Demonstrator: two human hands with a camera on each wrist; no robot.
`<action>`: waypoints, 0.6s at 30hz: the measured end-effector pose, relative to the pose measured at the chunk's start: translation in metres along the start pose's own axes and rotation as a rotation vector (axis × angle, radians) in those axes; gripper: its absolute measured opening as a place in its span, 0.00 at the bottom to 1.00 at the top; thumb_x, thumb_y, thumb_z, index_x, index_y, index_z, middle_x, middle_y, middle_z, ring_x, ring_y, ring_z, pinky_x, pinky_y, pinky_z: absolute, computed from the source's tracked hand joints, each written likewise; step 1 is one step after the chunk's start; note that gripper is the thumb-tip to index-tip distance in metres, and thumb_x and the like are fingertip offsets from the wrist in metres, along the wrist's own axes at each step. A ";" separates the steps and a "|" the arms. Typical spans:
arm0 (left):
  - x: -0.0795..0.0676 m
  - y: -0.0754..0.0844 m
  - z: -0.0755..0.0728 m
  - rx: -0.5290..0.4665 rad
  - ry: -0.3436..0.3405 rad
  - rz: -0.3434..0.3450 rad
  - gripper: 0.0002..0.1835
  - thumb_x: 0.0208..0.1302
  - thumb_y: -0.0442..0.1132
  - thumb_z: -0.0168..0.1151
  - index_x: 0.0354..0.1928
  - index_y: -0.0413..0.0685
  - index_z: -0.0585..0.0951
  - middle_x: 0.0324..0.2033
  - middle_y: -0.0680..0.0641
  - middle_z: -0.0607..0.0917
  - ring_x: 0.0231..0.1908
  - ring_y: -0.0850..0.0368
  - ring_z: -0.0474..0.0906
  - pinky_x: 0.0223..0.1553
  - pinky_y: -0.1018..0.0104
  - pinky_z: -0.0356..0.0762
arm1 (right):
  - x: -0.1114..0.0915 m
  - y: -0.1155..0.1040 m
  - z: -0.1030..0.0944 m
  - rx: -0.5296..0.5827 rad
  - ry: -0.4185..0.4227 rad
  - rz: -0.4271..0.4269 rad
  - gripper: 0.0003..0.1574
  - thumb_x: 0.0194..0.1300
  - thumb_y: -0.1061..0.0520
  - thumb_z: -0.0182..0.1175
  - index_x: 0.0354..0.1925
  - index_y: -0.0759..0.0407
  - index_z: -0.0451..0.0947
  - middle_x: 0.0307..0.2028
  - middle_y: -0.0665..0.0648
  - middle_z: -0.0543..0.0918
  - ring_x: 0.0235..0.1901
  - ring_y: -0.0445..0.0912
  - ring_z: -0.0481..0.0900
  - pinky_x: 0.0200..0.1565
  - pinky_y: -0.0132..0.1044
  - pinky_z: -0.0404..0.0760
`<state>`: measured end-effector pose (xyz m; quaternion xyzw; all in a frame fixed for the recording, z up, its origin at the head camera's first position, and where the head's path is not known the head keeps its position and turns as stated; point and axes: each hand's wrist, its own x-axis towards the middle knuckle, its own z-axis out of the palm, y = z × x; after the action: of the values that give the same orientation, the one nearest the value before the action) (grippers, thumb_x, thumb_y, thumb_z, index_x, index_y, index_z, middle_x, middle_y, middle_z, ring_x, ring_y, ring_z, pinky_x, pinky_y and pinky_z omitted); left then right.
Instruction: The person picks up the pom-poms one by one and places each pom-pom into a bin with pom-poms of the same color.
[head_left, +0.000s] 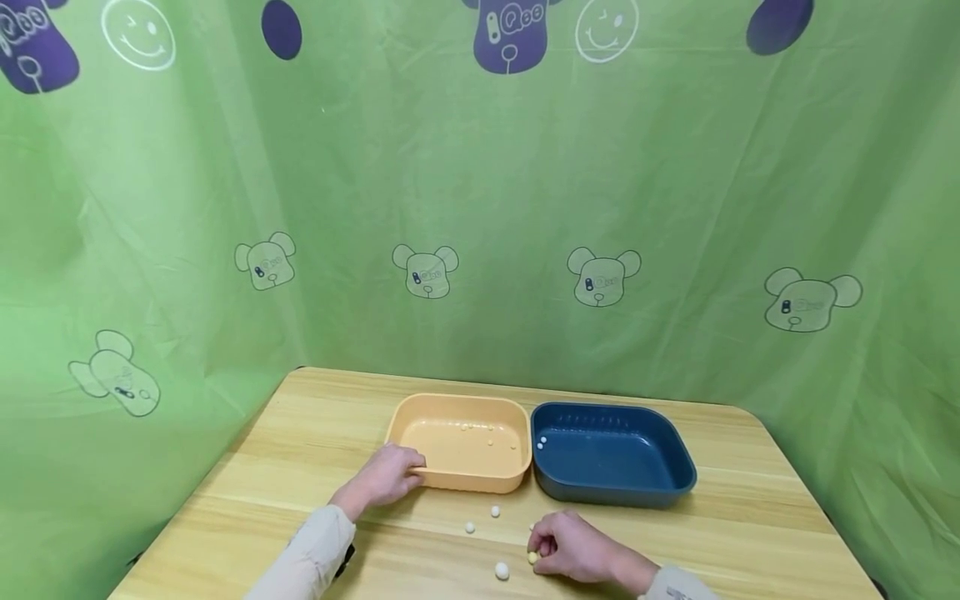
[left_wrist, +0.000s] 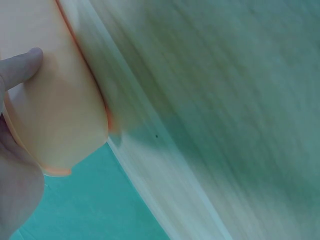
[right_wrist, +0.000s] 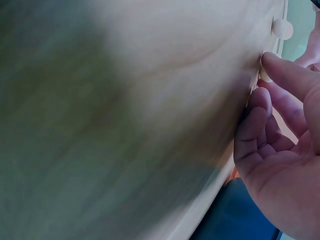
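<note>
My left hand [head_left: 384, 477] grips the front left corner of a light orange plastic basin [head_left: 472, 482]. In the left wrist view its thumb lies against the basin's outer wall [left_wrist: 65, 115]. My right hand [head_left: 576, 548] is low over the table, pinching a small yellow ball [head_left: 533, 557] between thumb and finger; its other fingers are curled. Left of it sits a larger white ball [head_left: 502, 571]. Two smaller white balls [head_left: 470, 527] lie between the hands, in front of the basin. Another small ball shows only partly behind the right hand.
A dark blue basin [head_left: 615, 494] stands against the orange one's right side, with two small white balls [head_left: 542, 442] at its left. Several small pale balls [head_left: 491, 442] lie inside the orange basin. Green curtain [head_left: 510, 167] surrounds the wooden table [head_left: 330, 400].
</note>
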<state>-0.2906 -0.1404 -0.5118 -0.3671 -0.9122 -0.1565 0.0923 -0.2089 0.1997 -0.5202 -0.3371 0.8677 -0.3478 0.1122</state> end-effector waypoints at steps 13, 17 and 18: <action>0.000 -0.001 0.000 0.008 -0.005 0.002 0.16 0.57 0.39 0.66 0.19 0.56 0.69 0.18 0.63 0.70 0.21 0.67 0.63 0.30 0.68 0.63 | -0.005 0.005 -0.004 0.099 -0.061 0.066 0.07 0.52 0.61 0.68 0.27 0.52 0.78 0.21 0.41 0.75 0.24 0.32 0.71 0.27 0.27 0.73; 0.000 -0.001 0.000 0.015 0.003 0.012 0.15 0.56 0.38 0.66 0.20 0.56 0.70 0.18 0.63 0.71 0.21 0.67 0.64 0.31 0.68 0.64 | -0.007 0.004 -0.006 0.103 -0.068 0.055 0.08 0.52 0.61 0.68 0.27 0.52 0.78 0.21 0.42 0.75 0.23 0.32 0.71 0.27 0.28 0.74; 0.000 -0.001 0.000 0.018 0.005 0.014 0.15 0.56 0.38 0.66 0.20 0.56 0.70 0.19 0.63 0.71 0.21 0.67 0.64 0.31 0.68 0.64 | -0.007 0.004 -0.007 0.103 -0.067 0.053 0.07 0.52 0.61 0.68 0.27 0.52 0.78 0.21 0.42 0.75 0.23 0.32 0.71 0.27 0.28 0.74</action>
<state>-0.2913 -0.1404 -0.5119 -0.3723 -0.9108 -0.1483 0.0989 -0.2086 0.2102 -0.5176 -0.3192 0.8529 -0.3776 0.1675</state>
